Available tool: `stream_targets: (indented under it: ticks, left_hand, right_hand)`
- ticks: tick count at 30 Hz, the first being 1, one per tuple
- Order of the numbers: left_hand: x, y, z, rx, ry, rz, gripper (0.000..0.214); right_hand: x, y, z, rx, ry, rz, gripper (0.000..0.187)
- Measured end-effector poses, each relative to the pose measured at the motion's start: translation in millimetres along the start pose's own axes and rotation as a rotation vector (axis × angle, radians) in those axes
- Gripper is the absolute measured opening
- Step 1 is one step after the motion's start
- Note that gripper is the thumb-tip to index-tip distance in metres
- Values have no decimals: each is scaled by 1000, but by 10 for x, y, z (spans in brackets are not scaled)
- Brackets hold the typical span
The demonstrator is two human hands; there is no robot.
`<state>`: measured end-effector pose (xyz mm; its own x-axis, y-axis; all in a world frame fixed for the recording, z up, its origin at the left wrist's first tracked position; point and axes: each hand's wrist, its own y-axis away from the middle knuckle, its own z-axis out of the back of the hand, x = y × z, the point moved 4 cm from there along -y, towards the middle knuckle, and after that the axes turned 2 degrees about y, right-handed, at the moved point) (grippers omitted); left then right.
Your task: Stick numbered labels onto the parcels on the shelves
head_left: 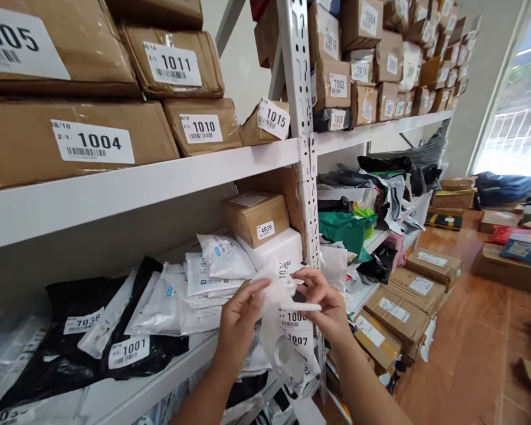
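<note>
My left hand [241, 316] is closed, thumb and fingers pinching a translucent white strip of label backing [268, 286]. My right hand [325, 304] is closed too, its fingers at the strip's other side and around a slim white stick-like object [301, 307] whose kind I cannot make out. Below both hands hangs a curled strip of printed number labels [296, 341], one reading 1007. Just behind them, a brown box marked 4039 [263, 229] rests on a white box [287, 245], beside stacked white mailing bags [210, 283].
Brown boxes [101, 141] with number labels line the upper shelf [159, 198]. A perforated white post [307, 171] stands in front of me. Black bags [84, 330] lie lower left. To the right are a green bag [345, 233] and floor boxes [393, 310].
</note>
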<state>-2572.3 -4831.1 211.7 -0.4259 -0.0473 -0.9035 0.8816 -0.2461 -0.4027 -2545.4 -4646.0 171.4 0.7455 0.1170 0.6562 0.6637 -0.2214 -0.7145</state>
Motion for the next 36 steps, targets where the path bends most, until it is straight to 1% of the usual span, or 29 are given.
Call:
stream_targets:
  ticks: [2,4,6,8,9,11,13,15,17,18,19,20,22,23,25,28,30,31,34,36]
  left_hand:
    - [160,-58,98,-83,27,48,33]
    - [249,-108,181,-137,17,46,33]
    - [287,-133,225,-158,-21,32,32]
    - [299,-129,226,-154,-44,19,32]
    - [301,-118,219,-156,-45,10,32]
    - [314,-88,206,-187,21,6,27]
    - [359,-66,197,-227,208,43,19]
    - [428,-63,182,-238,441,113,17]
    - [489,-80,164,-220,593,181,18]
    - [508,-92,158,-210,627,200,18]
    - [518,-106,156,-204,642,206,18]
    - [519,-120,154,-198,642,206,18]
    - [496,-146,144,-183,600,198,20]
    - [475,-157,138,-175,560,189,24]
    - [420,-176,132,-174,469,152,35]
    - [363,-180,144,-201,389,67,58]
    - [385,-153,171,-216,380,53,70]
    - [414,-130,190,-212,379,63,71]
    - [525,-34,271,-177,332,98,60]
    - [571,40,334,-182,209,71,55]
  right_hand:
    - [-106,58,77,-61,-64,-54,21]
    - [-228,104,167,-181,-94,-158,17]
    - [-337,137,225,-274,-128,-291,14]
    - [-384,146,243,-301,-159,-362,17]
    - [-379,143,246,-292,-165,-357,20]
    - [-331,144,258,-256,-162,-291,26]
    - [-274,178,273,-182,-161,-222,32]
    - [-238,245,275,-58,-182,-193,35]
    - [-232,323,263,56,-205,-212,36]
    - [-242,352,263,69,-206,-239,34]
    - [-263,371,272,40,-197,-283,31]
    - [-292,380,289,-26,-179,-336,27]
    - [-351,372,335,-201,-157,-429,20]
    - [-377,357,359,-277,-163,-457,19]
    - [-413,316,416,-372,-196,-474,17]
    - [-431,267,566,-404,-252,-483,24]
    - [-396,245,705,-394,-345,-462,26]
    - [-360,231,778,-383,-417,-437,25]
    - [-203,167,975,-380,-647,-313,26]
    - [-98,111,1023,-402,-724,-227,23]
